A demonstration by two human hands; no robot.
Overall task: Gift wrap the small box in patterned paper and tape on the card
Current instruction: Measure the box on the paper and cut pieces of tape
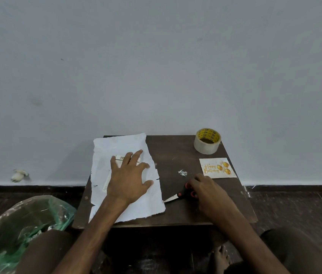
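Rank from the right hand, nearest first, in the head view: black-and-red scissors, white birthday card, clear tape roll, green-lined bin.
1. Black-and-red scissors: gripped by the right hand.
2. White birthday card: just beyond the hand.
3. Clear tape roll: farther back, right side.
4. Green-lined bin: far left, low.

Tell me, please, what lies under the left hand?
A small box with printed lettering peeks out along the far and left edges of the left hand, lying on the white paper. The hand covers most of it, so its full outline cannot be seen.

The small table (176,155) bears paper (122,145), tape roll (207,141), card (217,168), scissors (174,197).
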